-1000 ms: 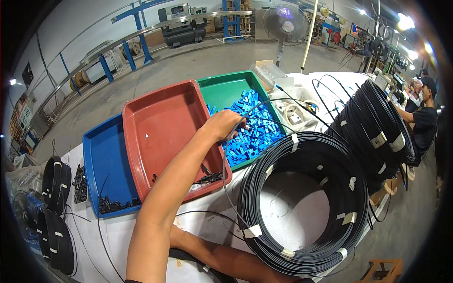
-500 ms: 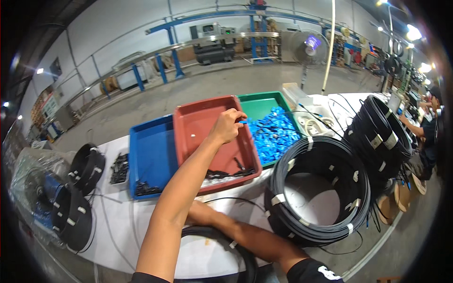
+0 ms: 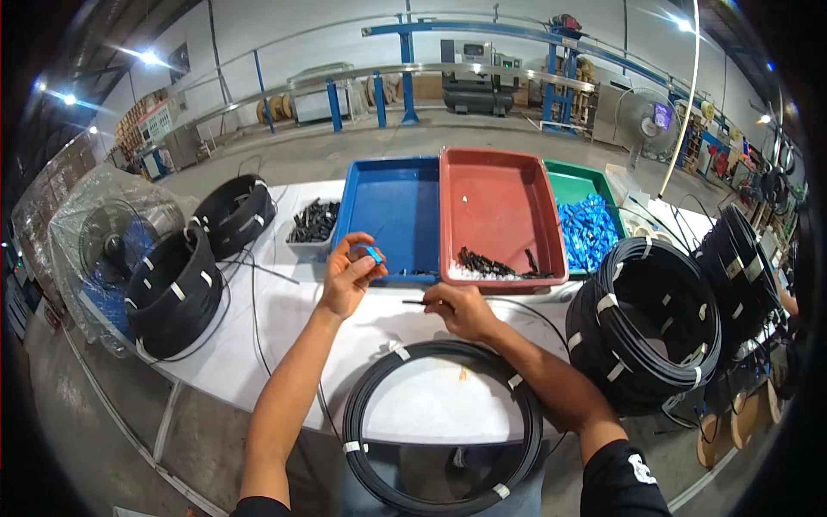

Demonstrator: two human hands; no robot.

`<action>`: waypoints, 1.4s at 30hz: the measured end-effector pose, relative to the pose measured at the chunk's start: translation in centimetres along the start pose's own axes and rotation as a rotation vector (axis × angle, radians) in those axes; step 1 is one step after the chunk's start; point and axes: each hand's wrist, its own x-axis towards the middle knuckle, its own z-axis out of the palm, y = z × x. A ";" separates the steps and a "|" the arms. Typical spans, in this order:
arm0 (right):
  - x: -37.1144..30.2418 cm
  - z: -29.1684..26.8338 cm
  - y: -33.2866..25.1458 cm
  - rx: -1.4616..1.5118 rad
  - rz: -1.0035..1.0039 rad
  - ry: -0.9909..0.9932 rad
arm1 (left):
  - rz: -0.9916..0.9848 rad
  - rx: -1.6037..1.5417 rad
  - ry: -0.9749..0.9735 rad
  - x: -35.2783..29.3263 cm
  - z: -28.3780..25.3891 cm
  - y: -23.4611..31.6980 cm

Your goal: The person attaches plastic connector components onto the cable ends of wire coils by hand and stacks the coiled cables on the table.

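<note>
My left hand (image 3: 348, 277) pinches a small blue connector (image 3: 373, 255) between thumb and fingers, just in front of the blue tray (image 3: 346, 215). To its right, my right hand (image 3: 463, 308) is closed on a black cable (image 3: 413, 302), whose short end points toward the left hand. The connector and the cable end are apart. Below the hands, a taped coil of black cable (image 3: 355, 405) lies at the table's near edge and partly overhangs it. My right forearm crosses over the coil's right side.
A red tray (image 3: 504, 194) holds black pieces at its near end. Behind it, a green tray (image 3: 575, 177) contains many blue connectors (image 3: 588, 231). A white tub (image 3: 301, 250) holds black parts. Cable coils stand left (image 3: 177, 297) and right (image 3: 642, 323) on the white table (image 3: 233, 362).
My left hand has come back from above the red tray with the blue connector. The right hand, earlier hidden behind the left arm, now shows with the cable end. The view has turned left.
</note>
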 end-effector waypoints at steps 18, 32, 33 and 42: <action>0.1 0.1 -0.1 -0.071 0.099 0.055 | -0.248 -0.032 0.046 -2.4 -2.5 -2.9; 0.4 -0.2 0.1 -0.131 0.028 0.059 | -0.062 0.527 0.043 -2.7 -1.2 -3.4; 0.5 -0.2 0.0 -0.169 0.037 0.028 | -0.066 0.530 0.043 -2.9 -1.4 -3.4; 0.6 -0.6 -0.2 -0.191 0.036 0.024 | 0.081 0.783 -0.020 -2.9 -0.6 -3.2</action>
